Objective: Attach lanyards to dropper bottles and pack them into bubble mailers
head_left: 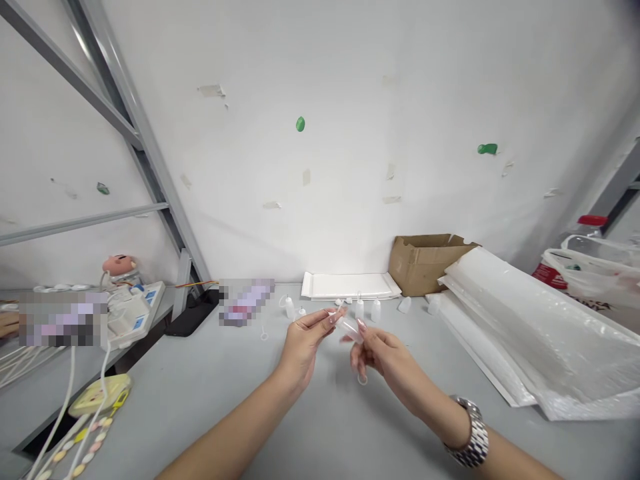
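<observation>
My left hand [304,343] and my right hand [381,359] meet above the grey table [200,393], both pinching a small clear plastic bottle [349,326] between their fingertips. A small ring-shaped loop [362,379] hangs below my right fingers. My right wrist wears a metal watch [470,440]. Several more small white bottles [367,309] stand or lie on the table just beyond my hands, and another one [289,307] stands to their left.
A brown cardboard box [425,261] and a flat white tray [349,285] sit against the wall. Stacked bubble-wrap sheets [530,327] lie at right, beside a plastic bag with a red-capped bottle [585,257]. A power strip [131,313] and cables sit at left.
</observation>
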A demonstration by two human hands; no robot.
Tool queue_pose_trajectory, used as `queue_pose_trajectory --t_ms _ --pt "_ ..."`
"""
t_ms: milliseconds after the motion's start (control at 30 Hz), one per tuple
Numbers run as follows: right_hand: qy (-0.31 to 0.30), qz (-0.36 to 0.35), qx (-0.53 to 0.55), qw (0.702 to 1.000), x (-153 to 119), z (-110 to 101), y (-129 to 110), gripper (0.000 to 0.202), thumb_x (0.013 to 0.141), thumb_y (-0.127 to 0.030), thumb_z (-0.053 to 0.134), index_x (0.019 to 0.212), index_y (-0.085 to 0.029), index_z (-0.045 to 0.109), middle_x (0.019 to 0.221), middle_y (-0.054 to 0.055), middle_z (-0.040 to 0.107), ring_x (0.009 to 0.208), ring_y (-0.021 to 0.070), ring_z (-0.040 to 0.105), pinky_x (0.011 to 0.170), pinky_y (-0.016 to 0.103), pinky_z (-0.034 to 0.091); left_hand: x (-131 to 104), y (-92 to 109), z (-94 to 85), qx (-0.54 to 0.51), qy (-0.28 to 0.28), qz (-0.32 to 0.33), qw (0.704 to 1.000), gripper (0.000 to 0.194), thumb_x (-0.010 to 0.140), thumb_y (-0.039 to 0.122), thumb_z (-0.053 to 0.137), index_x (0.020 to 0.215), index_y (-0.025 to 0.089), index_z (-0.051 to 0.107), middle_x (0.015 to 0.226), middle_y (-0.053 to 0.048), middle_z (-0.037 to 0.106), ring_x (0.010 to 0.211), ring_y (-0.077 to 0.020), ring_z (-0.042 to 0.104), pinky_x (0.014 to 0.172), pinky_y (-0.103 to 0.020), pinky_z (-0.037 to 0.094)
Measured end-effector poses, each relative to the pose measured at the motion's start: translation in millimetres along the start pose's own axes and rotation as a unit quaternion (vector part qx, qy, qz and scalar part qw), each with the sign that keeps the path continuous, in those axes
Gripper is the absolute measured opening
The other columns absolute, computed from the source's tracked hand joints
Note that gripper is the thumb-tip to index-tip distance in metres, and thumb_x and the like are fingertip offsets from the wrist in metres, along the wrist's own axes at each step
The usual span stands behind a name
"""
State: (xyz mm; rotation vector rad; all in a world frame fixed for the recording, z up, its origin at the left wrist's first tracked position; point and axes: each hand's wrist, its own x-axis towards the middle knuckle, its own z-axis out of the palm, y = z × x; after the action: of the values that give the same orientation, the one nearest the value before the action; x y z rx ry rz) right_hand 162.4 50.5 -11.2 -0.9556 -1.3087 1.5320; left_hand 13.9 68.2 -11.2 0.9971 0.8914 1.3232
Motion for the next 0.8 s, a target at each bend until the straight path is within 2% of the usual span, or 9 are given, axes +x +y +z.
queue_pose_trajectory --t_ms 67,133,200,300,400,467,567,667,800 --pt "0.054 -0.053 -0.052 0.996 0.5 0.5 0.2 0.043 0.067 -0.056 0.063 0.085 -0.017 0.057 0.061 -0.001 0.058 0.052 0.0124 0.052 0.055 0.028 0.041 1.2 -0.2 -0.6 -0.001 0.014 -0.003 1.000 0.022 0.061 0.032 0.073 0.078 0.019 0.073 0.098 -0.008 0.070 0.104 -0.0236 0.055 0.095 -0.035 0.036" --pt "0.087 -0.086 -0.086 0.989 0.8 0.4 1.0 0.040 0.065 -0.052 0.066 0.084 -0.017 0.057 0.063 -0.001 0.058 0.055 0.0129 0.053 0.057 0.028 0.042 2.3 0.2 -2.3 0.009 0.013 0.002 1.000 0.022 0.062 0.032 0.073 0.079 0.019 0.073 0.098 -0.007 0.071 0.105 -0.0240 0.055 0.097 -0.036 0.035" --pt "0.070 -0.079 -0.077 0.991 1.3 -0.5 2.3 0.037 0.068 -0.052 0.064 0.075 -0.017 0.056 0.059 -0.002 0.056 0.052 0.0117 0.050 0.055 0.027 0.040 2.7 1.5 -4.4 0.028 -0.001 0.016 0.999 0.021 0.063 0.032 0.073 0.079 0.019 0.073 0.098 -0.007 0.071 0.105 -0.0244 0.055 0.098 -0.036 0.034" --pt "-0.015 -0.008 0.020 1.000 3.1 -2.4 4.4 0.040 0.073 -0.055 0.057 0.071 -0.015 0.056 0.048 -0.004 0.050 0.042 0.0085 0.042 0.048 0.025 0.034 2.4 4.1 -6.8 0.056 -0.018 0.040 0.997 0.018 0.063 0.031 0.072 0.076 0.019 0.073 0.092 -0.007 0.072 0.102 -0.0251 0.058 0.096 -0.037 0.036" --pt "-0.073 0.035 0.114 0.990 4.7 -3.9 6.2 0.040 0.074 -0.054 0.057 0.070 -0.014 0.057 0.045 -0.004 0.048 0.039 0.0076 0.038 0.046 0.025 0.031 1.8 5.6 -6.7 0.058 -0.014 0.044 0.997 0.018 0.062 0.031 0.074 0.075 0.019 0.073 0.088 -0.007 0.073 0.100 -0.0254 0.059 0.095 -0.038 0.036" --pt "-0.090 0.036 0.142 0.985 4.6 -4.2 6.7 0.038 0.075 -0.052 0.057 0.069 -0.014 0.056 0.046 -0.003 0.050 0.041 0.0082 0.040 0.048 0.025 0.031 1.0 6.0 -5.3 0.025 -0.022 0.031 0.999 0.024 0.064 0.034 0.072 0.083 0.019 0.073 0.091 -0.008 0.072 0.100 -0.0246 0.058 0.095 -0.038 0.035" --pt "-0.099 0.031 0.150 0.983 3.2 -3.7 6.5 0.036 0.076 -0.050 0.057 0.069 -0.014 0.056 0.049 -0.002 0.052 0.044 0.0091 0.043 0.049 0.025 0.031 -1.3 7.5 -3.0 -0.030 -0.083 -0.008 0.996 0.035 0.072 0.040 0.064 0.101 0.019 0.067 0.099 -0.009 0.070 0.102 -0.0233 0.057 0.097 -0.039 0.032" --pt "-0.080 0.020 0.120 0.989 1.8 -2.3 6.2 0.038 0.076 -0.053 0.056 0.071 -0.015 0.056 0.050 -0.002 0.052 0.044 0.0095 0.044 0.049 0.025 0.033 -4.0 10.3 -1.7 -0.022 -0.133 -0.014 0.991 0.032 0.076 0.038 0.060 0.096 0.015 0.069 0.100 -0.011 0.069 0.104 -0.0240 0.056 0.098 -0.039 0.032" --pt "-0.040 -0.028 0.028 0.998 0.9 0.8 6.4 0.042 0.078 -0.057 0.049 0.076 -0.016 0.054 0.051 -0.004 0.051 0.044 0.0095 0.044 0.050 0.025 0.036 -5.9 11.9 -0.9 -0.009 -0.098 0.008 0.995 0.021 0.071 0.032 0.067 0.082 0.015 0.072 0.095 -0.009 0.070 0.099 -0.0236 0.057 0.096 -0.038 0.034"
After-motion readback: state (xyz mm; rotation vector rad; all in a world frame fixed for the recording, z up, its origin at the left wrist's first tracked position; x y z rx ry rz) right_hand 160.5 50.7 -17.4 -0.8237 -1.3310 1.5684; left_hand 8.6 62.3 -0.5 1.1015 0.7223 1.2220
